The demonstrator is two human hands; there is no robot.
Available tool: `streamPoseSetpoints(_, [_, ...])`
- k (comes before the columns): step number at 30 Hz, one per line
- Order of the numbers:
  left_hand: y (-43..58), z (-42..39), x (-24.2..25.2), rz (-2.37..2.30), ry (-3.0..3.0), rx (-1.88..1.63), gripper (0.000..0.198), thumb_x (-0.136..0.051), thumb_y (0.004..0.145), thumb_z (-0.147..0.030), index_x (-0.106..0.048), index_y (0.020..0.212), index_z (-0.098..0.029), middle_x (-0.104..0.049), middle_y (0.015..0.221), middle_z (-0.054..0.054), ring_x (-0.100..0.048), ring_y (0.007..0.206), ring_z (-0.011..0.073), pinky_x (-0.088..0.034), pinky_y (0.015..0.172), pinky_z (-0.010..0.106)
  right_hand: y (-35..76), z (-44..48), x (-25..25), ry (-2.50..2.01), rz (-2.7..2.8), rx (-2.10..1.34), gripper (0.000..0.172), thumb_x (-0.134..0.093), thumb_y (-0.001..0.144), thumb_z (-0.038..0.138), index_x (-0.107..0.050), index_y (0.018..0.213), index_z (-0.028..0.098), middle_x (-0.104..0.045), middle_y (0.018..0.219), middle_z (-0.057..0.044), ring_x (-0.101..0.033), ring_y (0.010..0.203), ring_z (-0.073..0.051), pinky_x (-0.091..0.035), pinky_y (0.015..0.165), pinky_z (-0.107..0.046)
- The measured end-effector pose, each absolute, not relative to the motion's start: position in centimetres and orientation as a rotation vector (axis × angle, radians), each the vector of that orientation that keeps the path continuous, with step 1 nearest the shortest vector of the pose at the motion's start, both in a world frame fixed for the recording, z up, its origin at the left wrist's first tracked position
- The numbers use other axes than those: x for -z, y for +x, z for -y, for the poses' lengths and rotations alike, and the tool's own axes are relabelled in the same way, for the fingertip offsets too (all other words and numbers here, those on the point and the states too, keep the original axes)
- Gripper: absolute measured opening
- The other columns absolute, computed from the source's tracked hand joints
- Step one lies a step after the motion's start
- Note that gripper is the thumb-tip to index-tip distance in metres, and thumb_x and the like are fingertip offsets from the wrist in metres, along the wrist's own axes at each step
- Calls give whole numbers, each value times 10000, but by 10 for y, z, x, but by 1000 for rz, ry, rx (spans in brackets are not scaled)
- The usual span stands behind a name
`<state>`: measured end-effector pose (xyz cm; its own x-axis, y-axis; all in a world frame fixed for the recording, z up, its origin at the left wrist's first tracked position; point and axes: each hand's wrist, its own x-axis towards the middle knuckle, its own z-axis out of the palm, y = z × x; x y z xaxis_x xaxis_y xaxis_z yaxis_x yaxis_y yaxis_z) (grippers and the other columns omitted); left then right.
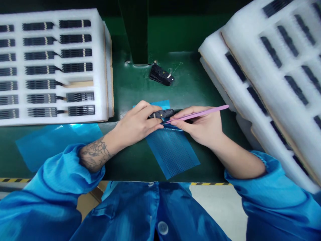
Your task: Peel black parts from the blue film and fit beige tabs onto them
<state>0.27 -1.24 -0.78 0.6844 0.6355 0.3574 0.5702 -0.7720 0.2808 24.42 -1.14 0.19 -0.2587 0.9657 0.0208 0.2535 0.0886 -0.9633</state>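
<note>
The small black part (162,113) lay at the far edge of the blue gridded sheet (173,152), pinched between the thumb and fingers of the left hand (136,124). The right hand (200,129), also at the sheet's far edge, gripped the pink tweezers (200,113), tips at the part. A heap of black parts (162,75) sat beyond the sheet. A foam tray (100,50) stood to the sheet's left and stacked foam trays (250,36) to its right.

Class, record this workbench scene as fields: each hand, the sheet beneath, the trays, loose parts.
left hand: holds small black oblong part
right hand: grips slim pink tweezers, tips at the part
under hands: blue gridded plastic film sheet on green table
left side: white foam tray with rows of black strips
right side: stacked white foam trays
loose: small pile of black parts behind the hands
</note>
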Motion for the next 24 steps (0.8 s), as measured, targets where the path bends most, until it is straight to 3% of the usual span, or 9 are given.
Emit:
streamPoseSetpoints(18, [2, 12, 7, -985, 2725, -668, 242, -664, 957, -375, -759, 1044, -170, -680, 1225, 121, -589, 1033, 236, -583, 877, 384, 245, 8, -2, -1275, 1508, -1175, 160, -872, 762, 358, -766, 768, 239, -751, 696, -20, -667, 568, -173, -554, 518, -327])
streamPoseSetpoints(24, [-2, 15, 4, -930, 2683, -675, 321, -705, 922, -415, -713, 1143, -183, -579, 1421, 172, -606, 1165, 290, -581, 952, 455, 251, -3, -1, -1310, 1290, -1163, 220, -893, 739, 393, -730, 766, 249, -751, 711, -34, -717, 631, -207, -611, 584, -366])
